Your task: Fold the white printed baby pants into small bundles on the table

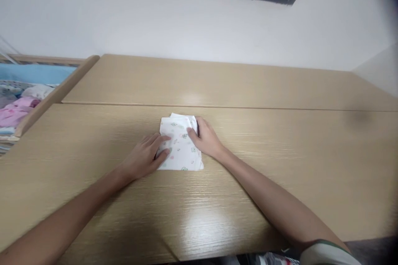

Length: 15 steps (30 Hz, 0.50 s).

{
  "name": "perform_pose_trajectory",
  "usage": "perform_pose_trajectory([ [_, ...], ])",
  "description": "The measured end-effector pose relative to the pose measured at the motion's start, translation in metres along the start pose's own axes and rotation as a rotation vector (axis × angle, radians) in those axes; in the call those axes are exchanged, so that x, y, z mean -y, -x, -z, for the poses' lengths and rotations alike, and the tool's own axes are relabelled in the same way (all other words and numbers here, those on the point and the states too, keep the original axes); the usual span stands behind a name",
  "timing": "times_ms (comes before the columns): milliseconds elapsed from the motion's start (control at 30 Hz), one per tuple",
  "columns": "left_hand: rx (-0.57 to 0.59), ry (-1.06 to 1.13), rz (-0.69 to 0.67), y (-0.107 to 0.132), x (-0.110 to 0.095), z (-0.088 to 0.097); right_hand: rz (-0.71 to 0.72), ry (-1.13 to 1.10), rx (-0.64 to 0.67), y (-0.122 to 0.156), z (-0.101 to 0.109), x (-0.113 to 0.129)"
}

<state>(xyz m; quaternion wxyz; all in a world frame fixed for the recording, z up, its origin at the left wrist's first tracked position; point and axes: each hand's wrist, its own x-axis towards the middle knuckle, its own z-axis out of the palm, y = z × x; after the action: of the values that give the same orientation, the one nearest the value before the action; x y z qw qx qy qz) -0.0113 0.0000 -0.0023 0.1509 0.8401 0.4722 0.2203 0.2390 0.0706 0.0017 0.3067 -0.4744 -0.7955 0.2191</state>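
Note:
A folded white cloth [178, 149] with small green and pink prints lies on the wooden tabletop, its layers slightly offset at the top and right edges. My right hand [205, 136] grips its right edge, thumb on top and the other fingers mostly hidden behind the edge. At the left edge, my left hand [144, 155] rests with index finger and thumb apart, both touching the cloth's upper face. The remaining left fingers are bent beside it near the table.
The wooden table [280, 165] has a seam running across it, with a second panel [217, 83] behind. To the left stands a wooden-railed crib [59, 91] holding pink clothes [20, 109] and blue fabric [37, 73]. A white wall [186, 25] rises at the back.

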Motion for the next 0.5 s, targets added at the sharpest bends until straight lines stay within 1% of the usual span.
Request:
perform_pose_trajectory([
  [267, 0.007, -0.008, -0.003, 0.0005, 0.0004, -0.0004, 0.030, 0.005, -0.003, -0.0003, -0.0009, -0.0018],
  [500, 0.010, -0.004, 0.004, 0.0003, 0.0001, -0.0005, 0.026, 0.044, 0.004, -0.0007, -0.0017, -0.0026],
])
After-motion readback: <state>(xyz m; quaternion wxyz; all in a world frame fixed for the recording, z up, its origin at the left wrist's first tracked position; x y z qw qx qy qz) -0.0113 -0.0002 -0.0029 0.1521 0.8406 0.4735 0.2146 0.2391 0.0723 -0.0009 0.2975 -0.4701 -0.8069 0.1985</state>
